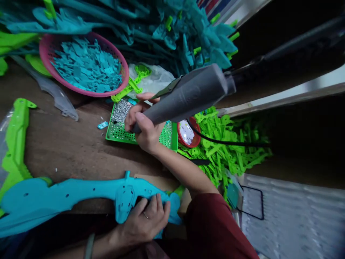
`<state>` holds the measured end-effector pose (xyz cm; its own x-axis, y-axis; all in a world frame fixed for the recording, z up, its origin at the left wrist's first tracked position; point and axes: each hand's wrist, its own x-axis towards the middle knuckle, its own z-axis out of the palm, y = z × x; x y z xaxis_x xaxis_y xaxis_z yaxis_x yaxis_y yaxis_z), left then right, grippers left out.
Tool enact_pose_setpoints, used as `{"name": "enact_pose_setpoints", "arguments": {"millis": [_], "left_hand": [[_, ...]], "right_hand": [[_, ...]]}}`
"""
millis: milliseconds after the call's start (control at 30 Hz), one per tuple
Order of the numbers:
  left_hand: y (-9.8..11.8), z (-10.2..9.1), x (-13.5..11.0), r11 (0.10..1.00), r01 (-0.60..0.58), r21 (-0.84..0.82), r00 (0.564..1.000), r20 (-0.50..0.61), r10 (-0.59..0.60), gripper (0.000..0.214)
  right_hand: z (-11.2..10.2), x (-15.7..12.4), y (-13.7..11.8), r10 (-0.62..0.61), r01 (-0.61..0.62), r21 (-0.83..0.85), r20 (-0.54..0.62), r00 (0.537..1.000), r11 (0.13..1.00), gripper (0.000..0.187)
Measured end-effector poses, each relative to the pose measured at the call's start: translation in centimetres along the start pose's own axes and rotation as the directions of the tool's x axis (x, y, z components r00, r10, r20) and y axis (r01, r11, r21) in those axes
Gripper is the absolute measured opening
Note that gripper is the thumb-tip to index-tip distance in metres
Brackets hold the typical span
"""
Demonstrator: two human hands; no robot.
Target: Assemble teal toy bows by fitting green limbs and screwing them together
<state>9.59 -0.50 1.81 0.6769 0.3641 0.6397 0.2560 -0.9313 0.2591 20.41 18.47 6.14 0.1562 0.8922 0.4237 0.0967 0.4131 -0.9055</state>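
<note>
My left hand (144, 219) is closed around the grip end of a long turquoise plastic toy body (67, 196) lying across the table's near edge. My right hand (144, 126) is wrapped round a grey electric screwdriver (185, 95) hanging on a black cable, its tip hidden behind my fingers over a green perforated tray (118, 133) holding small silver screws (121, 109).
A pink basket (83, 64) of small turquoise pieces stands at the back left, with a heap of turquoise parts (175, 32) behind. Green plastic parts (229, 144) pile at the right beside a red dish (187, 133) of white bits. A green toy body (14, 140) lies far left.
</note>
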Motion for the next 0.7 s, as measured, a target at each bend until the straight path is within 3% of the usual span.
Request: {"name": "enact_pose_setpoints", "arguments": {"millis": [133, 300, 467, 600, 700], "left_hand": [[-0.2, 0.9, 0.3, 0.993, -0.02, -0.115, 0.998, -0.064, 0.013, 0.025], [-0.2, 1.4, 0.3, 0.994, -0.048, -0.102, 0.996, -0.076, 0.041, 0.023], [-0.3, 1.3, 0.2, 0.993, -0.064, -0.098, 0.996, -0.06, 0.058, 0.024], [-0.2, 1.3, 0.1, 0.989, -0.067, -0.129, 0.995, -0.08, 0.057, 0.025], [-0.2, 1.2, 0.0, 0.991, -0.084, -0.105, 0.995, -0.064, 0.078, 0.028]], "right_hand": [[1.2, -0.2, 1.6, 0.031, -0.02, -0.142, 0.077, 0.997, 0.99, 0.049], [1.2, -1.0, 1.8, 0.226, -0.15, -0.422, 0.137, 0.964, 0.894, 0.035], [1.0, -1.6, 2.6, 0.234, -0.111, -0.426, 0.246, 0.941, 0.898, 0.032], [1.5, -1.3, 3.0, 0.226, -0.113, -0.406, 0.241, 0.944, 0.907, 0.025], [2.1, -0.5, 2.7, 0.145, -0.076, -0.319, 0.197, 0.97, 0.945, 0.044]]}}
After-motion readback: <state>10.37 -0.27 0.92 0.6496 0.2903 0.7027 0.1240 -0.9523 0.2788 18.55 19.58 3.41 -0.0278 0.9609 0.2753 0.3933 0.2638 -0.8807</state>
